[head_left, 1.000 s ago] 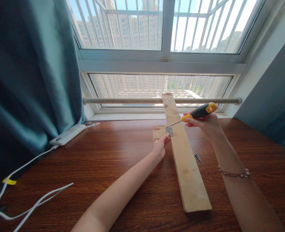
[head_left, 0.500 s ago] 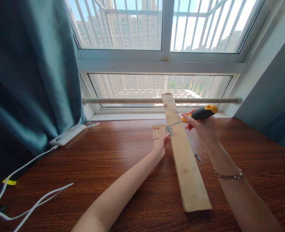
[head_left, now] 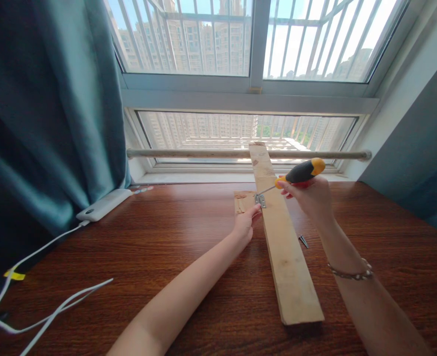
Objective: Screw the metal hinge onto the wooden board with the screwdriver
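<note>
My right hand (head_left: 311, 200) is closed around a black and yellow screwdriver (head_left: 303, 171). The screwdriver slants down to the left, its tip at a small metal hinge (head_left: 262, 201). That hinge lies across the joint between a long wooden board (head_left: 287, 247) and a short wooden board (head_left: 242, 203) on its left. My left hand (head_left: 245, 225) is closed at the near edge of the short board, thumb against the hinge; its lower fingers are partly hidden. Whether a screw sits under the tip is too small to tell.
Loose screws (head_left: 303, 241) lie right of the long board on the brown wooden tabletop (head_left: 188, 277). A white power bank (head_left: 105, 205) with a white cable (head_left: 51, 236) is at the left by the curtain (head_left: 55, 123). The board's far end reaches the horizontal rail (head_left: 203, 154) at the window.
The screwdriver's handle has turned in my right hand and shifted slightly left, its yellow markings now facing differently. My left hand, the hinge and the boards keep their places.
</note>
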Demonstrator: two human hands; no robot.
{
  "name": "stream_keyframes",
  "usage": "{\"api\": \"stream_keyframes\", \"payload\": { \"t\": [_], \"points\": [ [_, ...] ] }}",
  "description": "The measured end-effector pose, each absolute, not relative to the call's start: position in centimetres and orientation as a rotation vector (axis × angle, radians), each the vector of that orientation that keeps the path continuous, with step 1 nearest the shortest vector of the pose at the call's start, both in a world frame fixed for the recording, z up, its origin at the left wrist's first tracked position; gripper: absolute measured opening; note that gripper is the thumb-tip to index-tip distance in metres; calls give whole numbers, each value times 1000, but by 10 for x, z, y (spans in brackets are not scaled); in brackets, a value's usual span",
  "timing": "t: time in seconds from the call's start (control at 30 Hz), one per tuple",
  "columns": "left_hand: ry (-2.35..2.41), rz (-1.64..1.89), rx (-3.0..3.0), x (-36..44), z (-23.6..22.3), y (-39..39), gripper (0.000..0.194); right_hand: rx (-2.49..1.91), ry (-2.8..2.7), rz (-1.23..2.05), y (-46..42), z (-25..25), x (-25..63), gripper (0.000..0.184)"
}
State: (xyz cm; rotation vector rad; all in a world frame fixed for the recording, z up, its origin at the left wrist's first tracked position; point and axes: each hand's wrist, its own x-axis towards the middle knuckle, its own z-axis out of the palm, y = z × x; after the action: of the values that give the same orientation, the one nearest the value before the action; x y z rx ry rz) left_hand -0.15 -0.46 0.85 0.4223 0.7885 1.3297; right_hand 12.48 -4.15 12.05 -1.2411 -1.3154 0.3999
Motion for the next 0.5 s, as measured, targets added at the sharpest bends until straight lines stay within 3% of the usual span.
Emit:
{"api": "stream_keyframes", "payload": {
  "t": [0.07, 0.13, 0.23, 0.37, 0.5],
  "points": [
    [778, 1330, 427, -2, 7, -4, 16, -1353, -1293, 107, -39, 112, 118, 35],
    [779, 1342, 434, -2, 7, -4, 17, -1368, -1273, 40, -36, 107, 113, 37],
    [780, 1326, 455, -2, 6, -4, 16, -1211, -1241, 358, -34, 108, 115, 33],
    [773, 1327, 469, -2, 4, -4, 15, -967, -1215, 921, -36, 121, 130, 44],
    [771, 1348, 455, -3, 5, -4, 17, -911, -1240, 1063, -38, 127, 142, 41]
  ]
}}
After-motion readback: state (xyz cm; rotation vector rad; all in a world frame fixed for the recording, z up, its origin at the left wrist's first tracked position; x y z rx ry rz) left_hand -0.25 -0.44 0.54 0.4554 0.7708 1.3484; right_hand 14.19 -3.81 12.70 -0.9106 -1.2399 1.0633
